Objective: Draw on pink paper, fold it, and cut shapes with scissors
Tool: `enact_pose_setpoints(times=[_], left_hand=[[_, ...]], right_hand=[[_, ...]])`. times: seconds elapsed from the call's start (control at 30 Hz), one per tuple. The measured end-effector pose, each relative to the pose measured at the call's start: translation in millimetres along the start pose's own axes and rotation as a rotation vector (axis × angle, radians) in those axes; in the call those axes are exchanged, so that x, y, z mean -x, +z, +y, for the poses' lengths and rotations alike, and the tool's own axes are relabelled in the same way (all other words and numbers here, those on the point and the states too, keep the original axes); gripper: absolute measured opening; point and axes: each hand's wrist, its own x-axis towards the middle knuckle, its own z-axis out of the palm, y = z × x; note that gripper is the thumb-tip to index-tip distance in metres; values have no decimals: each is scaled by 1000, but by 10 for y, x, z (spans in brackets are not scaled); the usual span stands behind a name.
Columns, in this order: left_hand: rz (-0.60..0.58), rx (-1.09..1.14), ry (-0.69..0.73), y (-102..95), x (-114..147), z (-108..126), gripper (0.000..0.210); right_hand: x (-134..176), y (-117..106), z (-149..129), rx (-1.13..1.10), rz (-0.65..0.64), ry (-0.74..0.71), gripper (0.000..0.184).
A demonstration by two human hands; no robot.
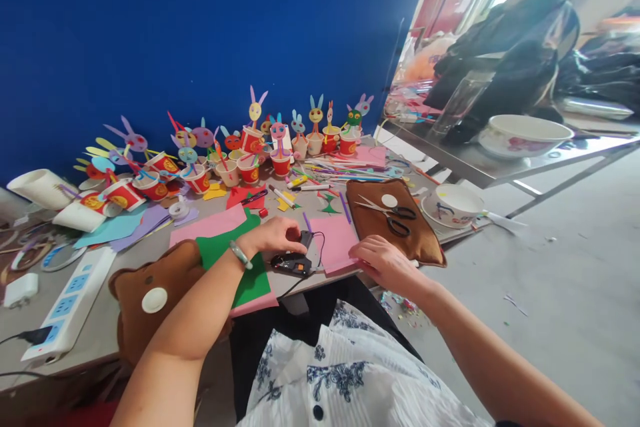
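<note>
My left hand (pixel 276 236), a bracelet on its wrist, curls its thumb and fingers around the upper part of a black hot glue gun (pixel 290 263) with an orange switch. The glue gun lies near the table's front edge, partly beside green paper (pixel 253 283). My right hand (pixel 381 259) rests with its fingers extended on the right edge of a pink sheet of paper (pixel 336 243). Two purple strips (pixel 346 208) lie around the top of that sheet. To the right, black-handled scissors (pixel 397 220) lie on a brown cushion (pixel 421 240).
Several paper cups with paper rabbit heads (pixel 281 160) stand along the blue wall (pixel 200 27). Markers (pixel 281 197) and paper scraps lie in front of them. A power strip (pixel 70 303) and a brown bear-shaped cushion (pixel 150 280) are at left; a white bowl (pixel 453 205) stands at right.
</note>
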Motion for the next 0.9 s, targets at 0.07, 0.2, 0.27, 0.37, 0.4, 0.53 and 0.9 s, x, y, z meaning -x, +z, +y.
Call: enact_pose_setpoints(times=[0.07, 0.2, 0.27, 0.37, 0.4, 0.53, 0.9], left_hand=[[16, -8, 2, 17, -11, -12, 44], [4, -10, 14, 55, -42, -56, 45], [-16, 13, 19, 69, -56, -77, 43], [-65, 64, 22, 82, -69, -94, 41], [-78, 76, 19, 83, -72, -96, 41], [-94, 71, 14, 76, -82, -89, 43], [-55, 34, 108, 75, -68, -80, 37]], right_hand=[[-20, -19, 31, 37, 4, 4, 21], [-72, -88, 123, 86, 25, -11, 23], [-96, -122, 190, 97, 28, -24, 23], [-121, -145, 282, 155, 76, 9, 23], [-128, -144, 301, 172, 97, 41, 22], [-184, -124, 302, 100, 224, 238, 17], [-797, -383, 298, -252, 629, 538, 8]])
